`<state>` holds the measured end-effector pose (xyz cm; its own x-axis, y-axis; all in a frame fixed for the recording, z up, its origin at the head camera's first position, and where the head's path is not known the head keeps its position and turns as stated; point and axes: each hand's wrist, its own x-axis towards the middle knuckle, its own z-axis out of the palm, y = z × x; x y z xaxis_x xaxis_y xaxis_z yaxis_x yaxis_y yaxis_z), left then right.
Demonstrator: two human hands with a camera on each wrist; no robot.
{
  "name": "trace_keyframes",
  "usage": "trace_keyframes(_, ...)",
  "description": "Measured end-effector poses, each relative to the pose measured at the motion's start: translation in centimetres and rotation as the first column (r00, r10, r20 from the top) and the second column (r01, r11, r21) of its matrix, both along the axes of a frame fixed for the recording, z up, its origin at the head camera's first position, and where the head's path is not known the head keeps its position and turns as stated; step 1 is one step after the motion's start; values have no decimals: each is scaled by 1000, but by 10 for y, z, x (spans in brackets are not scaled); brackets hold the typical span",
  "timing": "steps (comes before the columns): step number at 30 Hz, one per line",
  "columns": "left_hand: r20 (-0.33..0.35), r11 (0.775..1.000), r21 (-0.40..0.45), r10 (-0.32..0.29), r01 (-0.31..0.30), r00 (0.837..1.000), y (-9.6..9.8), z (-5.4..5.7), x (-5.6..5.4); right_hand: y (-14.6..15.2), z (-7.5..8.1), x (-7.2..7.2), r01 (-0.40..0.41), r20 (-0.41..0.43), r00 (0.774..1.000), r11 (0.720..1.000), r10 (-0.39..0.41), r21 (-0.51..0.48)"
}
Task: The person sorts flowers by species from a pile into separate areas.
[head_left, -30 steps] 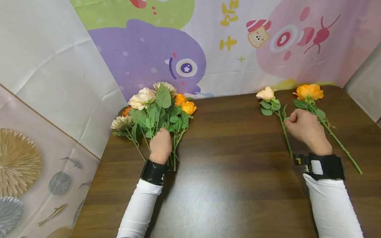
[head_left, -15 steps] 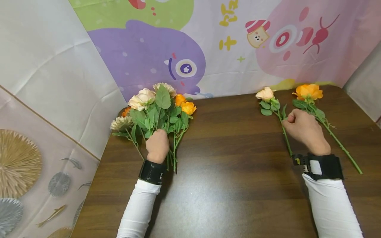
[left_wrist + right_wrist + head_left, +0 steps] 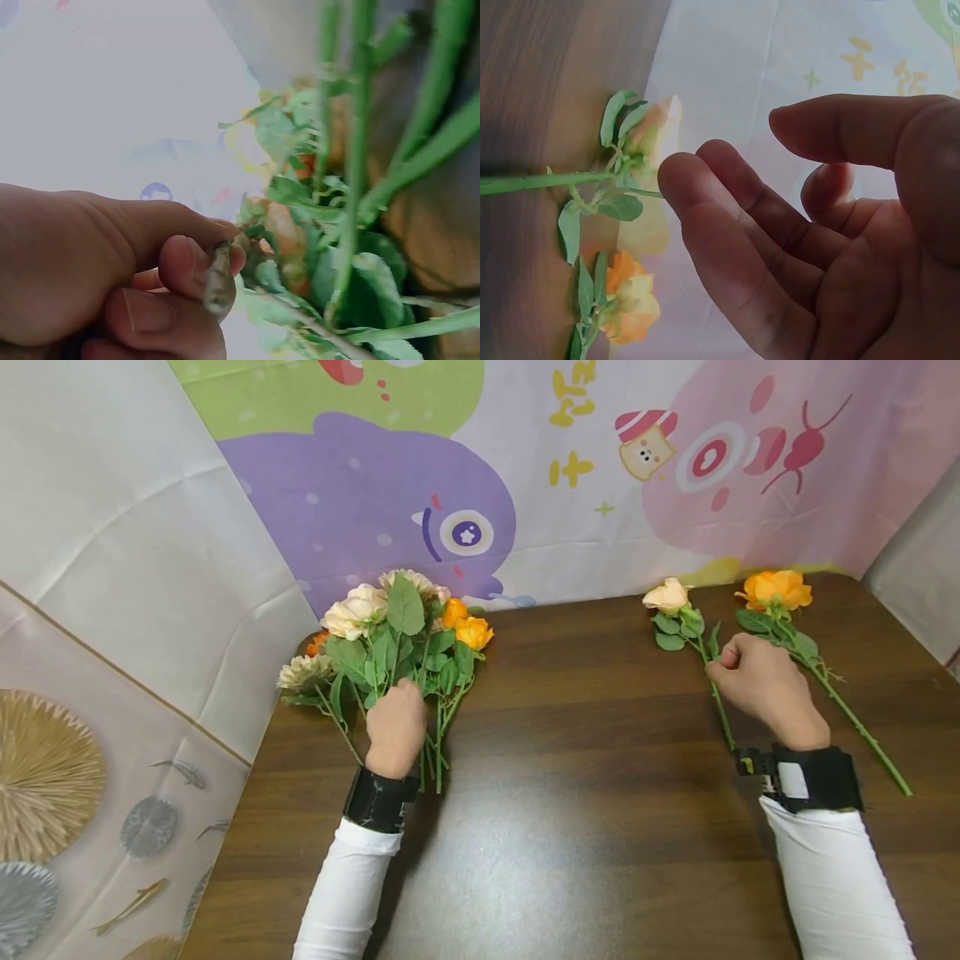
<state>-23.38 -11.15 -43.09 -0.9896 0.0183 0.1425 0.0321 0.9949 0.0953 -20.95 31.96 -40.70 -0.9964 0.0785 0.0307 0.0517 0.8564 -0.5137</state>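
At the left of the table, my left hand (image 3: 397,727) is over the stems of a bunch of artificial flowers (image 3: 356,612) in cream, beige and orange. The left wrist view shows its thumb and fingers pinching one thin brownish flower stem (image 3: 218,289); that stem's bloom cannot be singled out. On the right, my right hand (image 3: 768,689) hovers between a peach rose (image 3: 667,597) and an orange flower (image 3: 777,591), which lie apart. In the right wrist view its fingers (image 3: 727,247) are loosely bent, the thumb stands away from them, and nothing is held.
A dark wooden table (image 3: 570,760) lies under everything. Behind it hangs a cartoon-printed cloth (image 3: 570,543), close to the blooms. A pale patterned cloth (image 3: 135,635) borders the left edge. Green stems of other flowers (image 3: 356,150) cross near the left hand.
My left hand has shifted slightly left among the stems, and the large leaf above it has tipped a little left. The right hand stays nearly still.
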Motion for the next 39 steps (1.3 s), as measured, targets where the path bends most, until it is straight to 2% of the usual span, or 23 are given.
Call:
trace_keyframes(8, -14, 997, 48, -62, 62, 998, 4, 15, 10, -3, 0, -1, -13, -9, 1000, 1000, 13, 1)
trace_keyframes(13, -28, 989, 83, -121, 123, 992, 10, 27, 17, -6, 0, -2, -25, -11, 1000, 1000, 25, 3)
trace_keyframes(18, -107, 970, 142, -186, 200, 977, 16, 33, 23, -12, 2, -3, -45, -30, 999, 999, 45, -2)
trace_keyframes(22, -200, 944, 203, -218, 258, 955, 22, 37, 28, -19, 4, -3, -83, -61, 995, 996, 81, -28)
trace_keyframes(24, -248, 926, 228, -244, 302, 937, 25, 39, 30, -24, 6, -2, -115, -77, 991, 992, 111, -52)
trace_keyframes(26, -301, 904, 242, -276, 353, 913, 29, 41, 32, -30, 7, -2, -153, -94, 985, 986, 146, -73)
trace_keyframes(32, -410, 803, 290, -387, 520, 826, 39, 43, 39, -54, 11, 2, -317, -149, 943, 939, 297, -133)
trace_keyframes(35, -418, 753, 325, -428, 572, 801, 44, 43, 42, -67, 12, 7, -388, -164, 918, 902, 360, -191)
trace_keyframes(39, -396, 682, 392, -480, 617, 783, 51, 40, 47, -86, 12, 14, -459, -164, 888, 838, 429, -296)
